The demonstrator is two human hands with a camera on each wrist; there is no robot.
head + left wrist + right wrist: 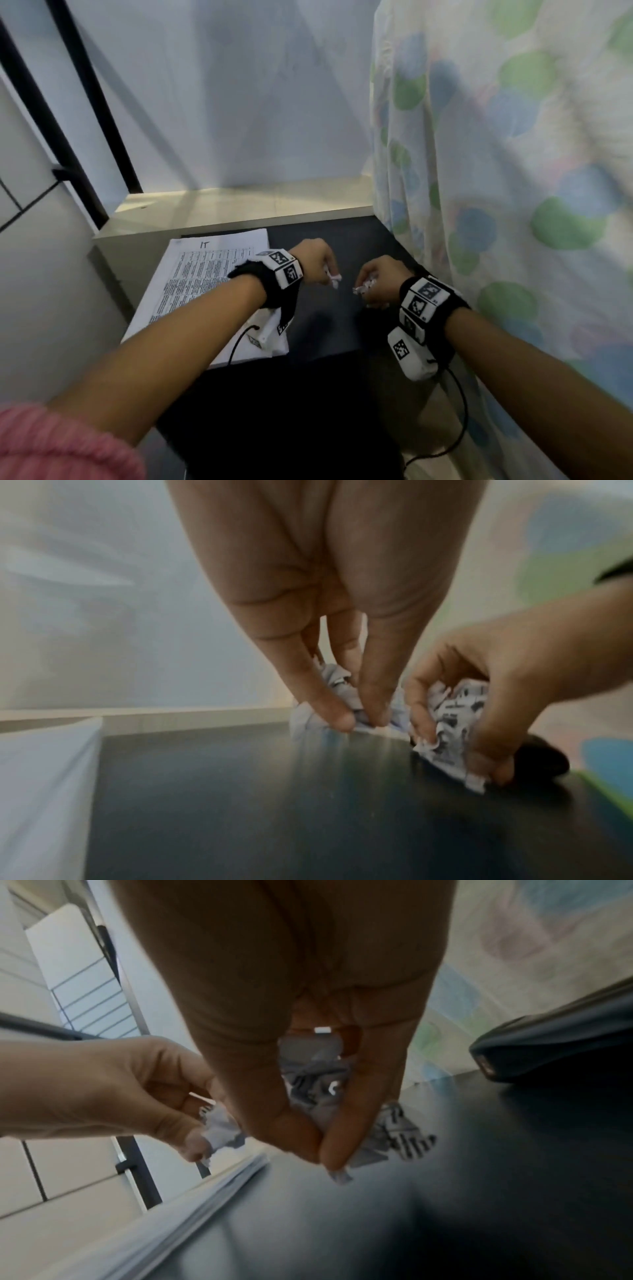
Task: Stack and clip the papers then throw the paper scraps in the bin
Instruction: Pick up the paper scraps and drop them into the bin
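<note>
A stack of printed papers (202, 284) lies on the left of the black table (329, 329); its edge shows in the left wrist view as the paper stack (44, 777) and in the right wrist view as the paper stack (178, 1218). My left hand (320, 262) pinches a crumpled paper scrap (334, 279), the scrap (329, 696) held between thumb and fingers just above the table. My right hand (378, 281) grips a second crumpled printed scrap (363, 287), seen as the scrap (394, 1137) bunched in its fingertips. The two hands hang close together over the table's middle. No bin is in view.
A spotted curtain (496, 171) hangs along the right edge of the table. A pale ledge (239, 205) and a wall run behind it. A dark object (555, 1047) lies on the table at the right. Cables trail from the wrist bands.
</note>
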